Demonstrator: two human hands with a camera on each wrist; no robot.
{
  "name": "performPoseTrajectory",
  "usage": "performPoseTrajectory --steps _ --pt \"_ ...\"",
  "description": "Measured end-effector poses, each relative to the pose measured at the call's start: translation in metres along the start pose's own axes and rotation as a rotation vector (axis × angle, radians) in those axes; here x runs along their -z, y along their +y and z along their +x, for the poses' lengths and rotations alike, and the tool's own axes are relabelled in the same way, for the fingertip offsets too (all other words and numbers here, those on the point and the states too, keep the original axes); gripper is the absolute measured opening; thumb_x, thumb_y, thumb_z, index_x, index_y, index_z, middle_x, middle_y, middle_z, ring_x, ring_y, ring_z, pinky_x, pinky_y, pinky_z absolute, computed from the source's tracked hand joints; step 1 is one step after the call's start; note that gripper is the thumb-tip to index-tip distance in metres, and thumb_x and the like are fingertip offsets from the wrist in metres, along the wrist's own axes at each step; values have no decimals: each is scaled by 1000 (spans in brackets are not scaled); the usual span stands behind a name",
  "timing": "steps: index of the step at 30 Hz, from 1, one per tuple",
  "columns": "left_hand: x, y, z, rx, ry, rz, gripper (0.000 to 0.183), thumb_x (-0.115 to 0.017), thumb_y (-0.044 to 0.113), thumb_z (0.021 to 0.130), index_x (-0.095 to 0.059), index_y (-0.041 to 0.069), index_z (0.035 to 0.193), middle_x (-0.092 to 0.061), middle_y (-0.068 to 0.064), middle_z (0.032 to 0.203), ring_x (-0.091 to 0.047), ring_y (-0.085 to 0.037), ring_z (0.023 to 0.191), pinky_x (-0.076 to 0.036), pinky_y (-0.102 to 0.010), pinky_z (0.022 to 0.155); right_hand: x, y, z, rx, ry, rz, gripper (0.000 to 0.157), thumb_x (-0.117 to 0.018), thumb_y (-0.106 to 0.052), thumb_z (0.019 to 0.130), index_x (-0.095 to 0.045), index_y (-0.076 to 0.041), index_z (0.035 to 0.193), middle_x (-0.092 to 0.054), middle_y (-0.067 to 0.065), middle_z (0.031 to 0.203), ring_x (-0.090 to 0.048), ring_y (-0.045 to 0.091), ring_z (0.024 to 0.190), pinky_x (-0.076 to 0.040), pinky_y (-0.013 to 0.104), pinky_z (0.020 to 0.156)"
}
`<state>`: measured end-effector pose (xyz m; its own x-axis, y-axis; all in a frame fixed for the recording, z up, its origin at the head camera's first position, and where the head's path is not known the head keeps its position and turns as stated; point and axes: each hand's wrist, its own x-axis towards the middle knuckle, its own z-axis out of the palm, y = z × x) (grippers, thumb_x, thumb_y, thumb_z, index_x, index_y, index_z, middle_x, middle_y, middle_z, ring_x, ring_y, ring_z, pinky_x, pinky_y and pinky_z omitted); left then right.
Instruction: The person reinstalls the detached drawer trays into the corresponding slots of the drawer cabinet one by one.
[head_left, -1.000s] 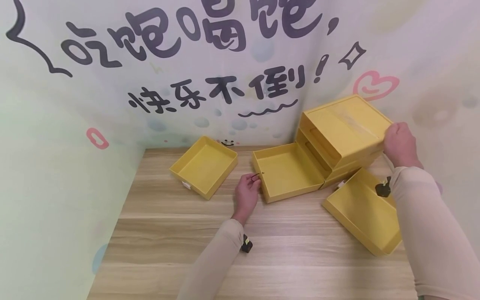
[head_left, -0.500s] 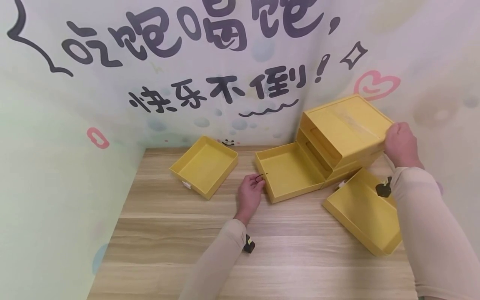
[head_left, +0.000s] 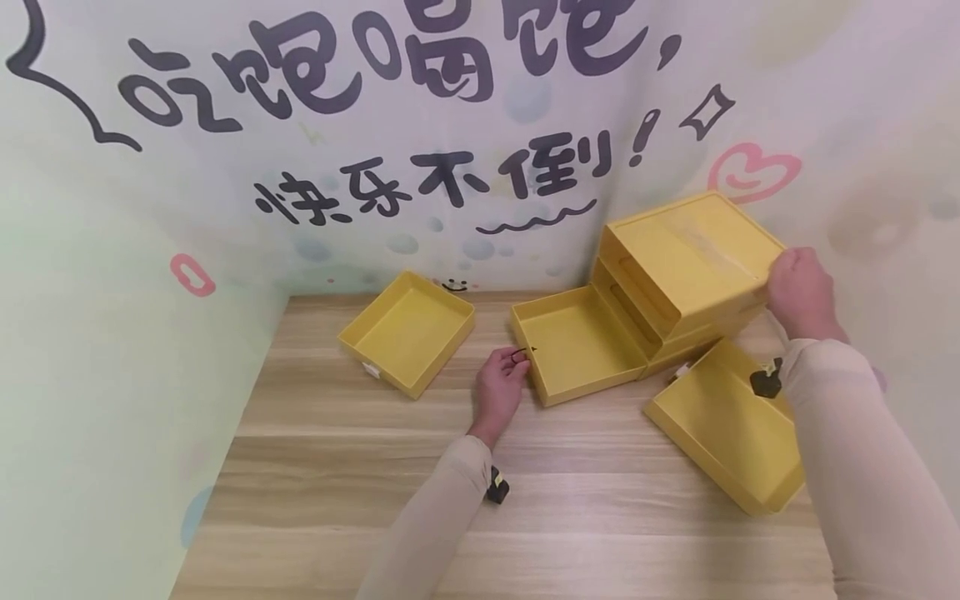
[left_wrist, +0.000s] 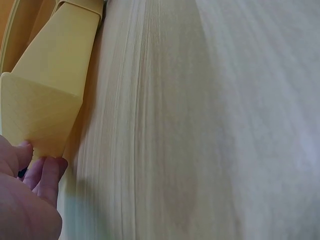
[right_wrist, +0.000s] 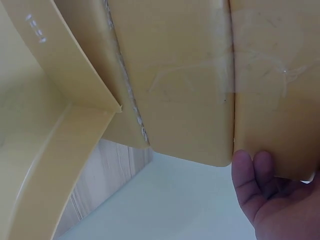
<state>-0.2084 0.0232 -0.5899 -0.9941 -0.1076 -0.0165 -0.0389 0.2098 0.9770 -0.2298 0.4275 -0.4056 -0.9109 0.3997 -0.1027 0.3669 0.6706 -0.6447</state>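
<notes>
Drawer (head_left: 581, 346) at the lowest tier of the yellow unit (head_left: 693, 250), mostly outside it and lying flat on the wood-grain surface (head_left: 337, 483). Its far end meets the slot mouth; can't tell how much is inside

Hands: left hand (head_left: 498, 390) at the drawer's outer end, thumb and fingers pinching what looks like a dark pull loop (head_left: 521, 350), thumb up against the end panel. Right hand (head_left: 804, 287) curled round the top rear corner of the unit, fingertips on its back panel. Reads as bracing

Step, my read: working this drawer along the lowest slot with the unit held steady. Direction not readable from one moment, so in or out is open

Next move calls for a straight, level slide in line with the slot, right hand countering so the unit doesn't skid or tip. A skewed drawer would likely bind at the mouth. If it's going in, flat fingers on the end panel would beat the loop, as a loop can only pull

Upper two tiers show open fronts. Two loose drawers on the surface: left one (head_left: 408, 333) well apart, right one (head_left: 731, 425) close by the unit, partly behind the sleeve (head_left: 847, 433)
</notes>
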Motion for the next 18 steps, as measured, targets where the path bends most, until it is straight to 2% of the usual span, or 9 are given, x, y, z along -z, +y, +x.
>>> performPoseTrajectory --steps 4,9,18 --pt "0 1 0 -3 2 3 28 -73 12 94 -66 4 120 -77 -13 108 -75 -23 101 -63 -29 84 -2 -1 0 11 3 -5 73 -2 -42 102 -26 9 148 -47 34 123 -48 49 108 -44 61 89" --pt "-1 0 0 0 -14 18 29 -72 12 95 -65 4 122 -77 -14 110 -75 -23 104 -62 -29 85 -4 1 0 6 4 3 73 -2 -43 103 -25 9 149 -44 37 133 -45 51 118 -39 68 100" --pt "-1 -2 4 -2 -38 28 30 -72 13 95 -65 6 123 -77 -11 111 -74 -22 106 -62 -28 86 -6 0 -1 20 29 -11 73 -4 -44 103 -29 9 147 -47 37 131 -47 52 115 -40 68 97"
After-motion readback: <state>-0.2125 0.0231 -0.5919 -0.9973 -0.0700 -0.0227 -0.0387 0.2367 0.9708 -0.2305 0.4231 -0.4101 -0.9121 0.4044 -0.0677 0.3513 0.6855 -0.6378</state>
